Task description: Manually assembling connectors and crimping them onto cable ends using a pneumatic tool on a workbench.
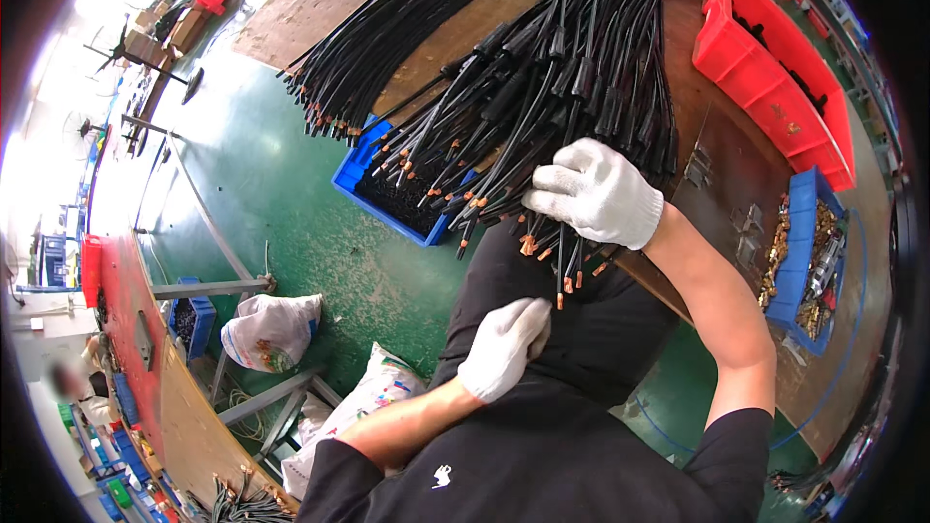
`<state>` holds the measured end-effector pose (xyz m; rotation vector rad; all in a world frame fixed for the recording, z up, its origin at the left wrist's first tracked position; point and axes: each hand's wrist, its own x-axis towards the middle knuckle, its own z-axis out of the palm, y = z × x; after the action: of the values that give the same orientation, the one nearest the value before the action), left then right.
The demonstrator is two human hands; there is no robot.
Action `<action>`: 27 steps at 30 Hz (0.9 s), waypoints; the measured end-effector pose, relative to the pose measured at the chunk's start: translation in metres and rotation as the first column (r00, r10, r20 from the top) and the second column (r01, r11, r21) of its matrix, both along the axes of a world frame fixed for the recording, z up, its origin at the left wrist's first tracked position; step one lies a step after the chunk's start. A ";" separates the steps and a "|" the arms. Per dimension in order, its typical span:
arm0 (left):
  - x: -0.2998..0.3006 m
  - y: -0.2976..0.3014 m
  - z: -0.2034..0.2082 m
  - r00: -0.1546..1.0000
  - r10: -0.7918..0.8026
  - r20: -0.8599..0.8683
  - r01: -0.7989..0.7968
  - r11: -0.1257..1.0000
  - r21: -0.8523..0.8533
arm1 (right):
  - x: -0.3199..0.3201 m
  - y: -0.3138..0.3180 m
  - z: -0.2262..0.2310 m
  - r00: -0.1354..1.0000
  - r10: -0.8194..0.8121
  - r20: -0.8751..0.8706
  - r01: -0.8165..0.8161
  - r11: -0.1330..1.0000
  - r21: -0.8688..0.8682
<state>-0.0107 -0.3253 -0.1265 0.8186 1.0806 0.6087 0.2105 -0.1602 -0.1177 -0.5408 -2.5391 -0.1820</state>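
The right hand (pixel 596 196), in a white knitted glove, rests with bent fingers on the lower part of a bundle of black cables (pixel 581 68), just above their stripped copper ends; whether it is grasping any strands, I cannot tell. The left hand (pixel 506 347), also gloved, is curled over the person's lap beside the lowest cable end, and its grip is hidden. The bundle lies across the brown workbench (pixel 722 131), its ends hanging over the near edge. A second black cable bundle (pixel 412 34) lies left of it, ends at the same edge. Below that edge sits a blue bin (pixel 360 150) of small black parts. Toward the bench's right edge stand a red bin (pixel 775 97) and, nearer the person, a blue tray (pixel 796 276) holding brass-coloured fittings (pixel 826 223)
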 end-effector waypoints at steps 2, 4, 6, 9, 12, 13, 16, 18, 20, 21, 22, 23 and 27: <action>-0.027 0.006 -0.008 0.997 0.044 -0.057 -0.041 0.998 0.047 | -0.007 0.001 0.010 0.997 0.008 -0.074 -0.005 0.999 0.035; -0.036 0.020 -0.009 0.962 0.264 -0.065 -0.270 0.959 -0.091 | -0.015 0.007 0.019 0.994 0.043 -0.102 -0.046 0.999 -0.030; -0.040 0.031 -0.022 0.940 0.341 0.023 -0.338 0.937 -0.090 | -0.017 0.007 0.021 0.993 0.065 -0.098 -0.072 0.994 -0.078; -0.029 0.040 -0.036 0.896 0.434 0.098 -0.421 0.898 -0.128 | -0.015 0.005 0.022 0.998 0.045 -0.046 -0.049 0.994 -0.093; -0.010 0.049 -0.040 0.853 0.508 0.119 -0.488 0.857 -0.166 | -0.015 0.004 0.021 0.999 0.029 -0.034 -0.033 0.992 -0.124; -0.005 0.052 -0.041 0.844 0.523 0.119 -0.499 0.847 -0.184 | -0.015 0.004 0.021 0.999 0.027 -0.030 -0.031 0.992 -0.125; 0.003 0.059 -0.051 0.839 0.540 0.068 -0.530 0.839 -0.123 | -0.014 0.005 0.021 0.999 0.037 -0.002 -0.037 0.985 -0.169; 0.004 0.060 -0.059 0.811 0.580 0.081 -0.574 0.814 -0.086 | -0.013 0.004 0.021 0.999 0.043 0.006 -0.041 0.981 -0.190; -0.002 0.061 -0.060 0.830 0.546 0.116 -0.541 0.838 -0.076 | -0.012 0.003 0.022 0.999 0.034 0.010 -0.031 0.979 -0.199; -0.003 0.062 -0.061 0.846 0.511 0.152 -0.508 0.859 -0.060 | -0.011 0.003 0.022 1.000 0.026 0.013 -0.023 0.979 -0.205; 0.005 0.065 -0.045 0.851 0.524 0.044 -0.518 0.850 -0.102 | -0.010 0.002 0.020 1.000 0.023 0.015 -0.020 0.978 -0.209; 0.005 0.067 -0.039 0.850 0.525 0.043 -0.518 0.849 -0.104 | -0.009 0.002 0.019 1.000 0.014 0.020 -0.010 0.977 -0.212; 0.002 0.075 -0.039 0.938 0.345 -0.011 -0.343 0.935 0.089 | -0.013 0.003 0.018 0.999 -0.004 0.055 0.017 0.969 -0.246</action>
<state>-0.0082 -0.2505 -0.1656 0.7164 1.2404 0.9475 0.1978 -0.1574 -0.1002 -0.6524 -2.6285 0.1199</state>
